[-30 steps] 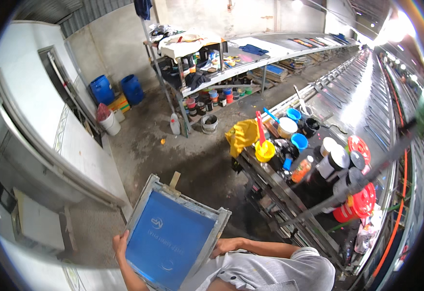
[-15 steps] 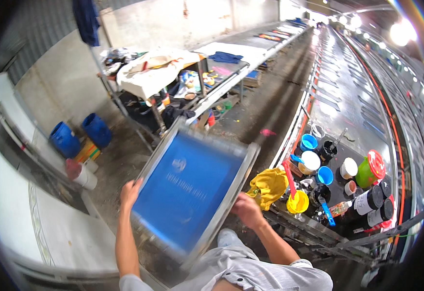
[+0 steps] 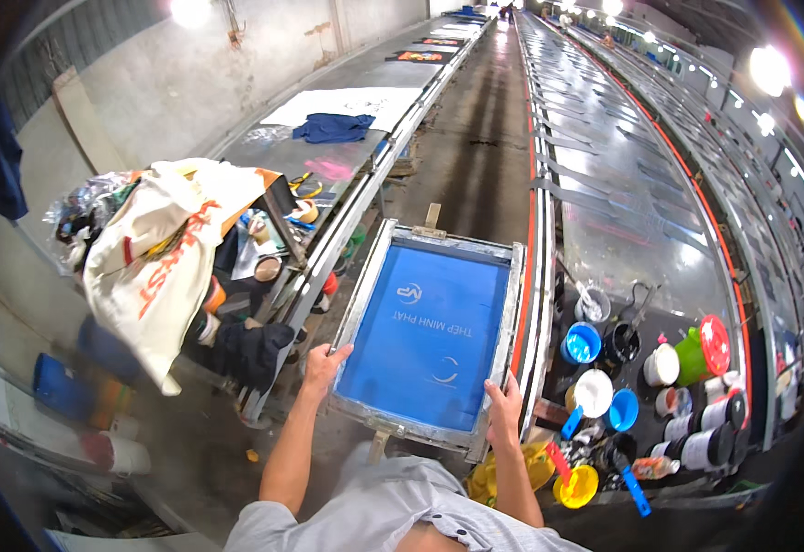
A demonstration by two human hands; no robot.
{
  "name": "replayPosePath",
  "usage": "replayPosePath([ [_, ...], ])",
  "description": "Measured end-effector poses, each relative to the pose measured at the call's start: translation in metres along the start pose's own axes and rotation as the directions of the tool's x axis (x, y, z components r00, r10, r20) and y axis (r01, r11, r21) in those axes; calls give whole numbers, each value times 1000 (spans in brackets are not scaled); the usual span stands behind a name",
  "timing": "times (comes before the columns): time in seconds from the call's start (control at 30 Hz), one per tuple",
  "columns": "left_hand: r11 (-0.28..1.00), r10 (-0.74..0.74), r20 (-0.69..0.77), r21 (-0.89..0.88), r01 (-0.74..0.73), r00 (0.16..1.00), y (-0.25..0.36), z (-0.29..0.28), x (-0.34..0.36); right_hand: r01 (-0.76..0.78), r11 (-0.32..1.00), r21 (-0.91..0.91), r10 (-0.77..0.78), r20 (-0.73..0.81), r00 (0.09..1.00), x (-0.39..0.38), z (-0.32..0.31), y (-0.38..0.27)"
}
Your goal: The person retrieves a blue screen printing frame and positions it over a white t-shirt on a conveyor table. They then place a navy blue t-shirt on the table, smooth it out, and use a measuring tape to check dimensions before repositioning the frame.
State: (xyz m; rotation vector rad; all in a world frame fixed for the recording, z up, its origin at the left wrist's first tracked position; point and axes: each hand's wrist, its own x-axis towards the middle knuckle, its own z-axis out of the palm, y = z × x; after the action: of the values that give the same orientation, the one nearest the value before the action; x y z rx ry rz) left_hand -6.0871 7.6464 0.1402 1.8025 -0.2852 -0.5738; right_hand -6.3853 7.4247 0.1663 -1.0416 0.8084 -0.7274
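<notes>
Screen [image 3: 425,377], blue with pale lettering and curved marks, is filling a worn grey frame [image 3: 366,296] that the person is holding out in front of the body, above the floor [image 3: 476,138] between a left counter [image 3: 351,72] and a long right counter [image 3: 641,262]. The left hand [image 3: 327,366] is gripping the frame's left rail near its lower corner, thumb lying on top, fingers curling out of sight beneath. The right hand [image 3: 505,409] is closing around the opposite rail, low down; how far its fingers are wrapping underneath, I cannot tell. A short tan strip [image 3: 433,215] is jutting from the frame's far end.

The right counter is carrying, at its near end, a blue cup [image 3: 580,342], a white tub [image 3: 591,394], a green container [image 3: 690,357] and a yellow cup [image 3: 575,488] with a red tool [image 3: 558,462] leaning in it. A yellow cloth [image 3: 533,465] is bunching just beside that cup. On the left counter, a navy cloth [image 3: 333,128] is lying partly over a white sheet [image 3: 385,103], while a cream cloth [image 3: 158,258] is hanging in folds nearer the person.
</notes>
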Motion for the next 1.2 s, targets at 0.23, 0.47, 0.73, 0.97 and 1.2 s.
replayPosePath([
  [0.23,968,-20,171,-244,62,985,67,72,179,60,996,-58,-71,-192,979,150,39,-24],
  [0.47,922,-36,323,-355,156,946,124,155,380,103,982,-156,-153,-353,923,319,82,-72],
  [0.73,942,-30,341,-306,140,940,198,248,571,95,988,-118,-134,-391,910,491,106,-84],
  [0.97,941,70,382,-331,66,922,259,328,747,150,917,-370,-306,-410,859,738,102,-72],
  [1.2,887,51,-201,-441,-137,978,282,283,912,32,953,-300,-100,-211,972,971,159,-130],
])
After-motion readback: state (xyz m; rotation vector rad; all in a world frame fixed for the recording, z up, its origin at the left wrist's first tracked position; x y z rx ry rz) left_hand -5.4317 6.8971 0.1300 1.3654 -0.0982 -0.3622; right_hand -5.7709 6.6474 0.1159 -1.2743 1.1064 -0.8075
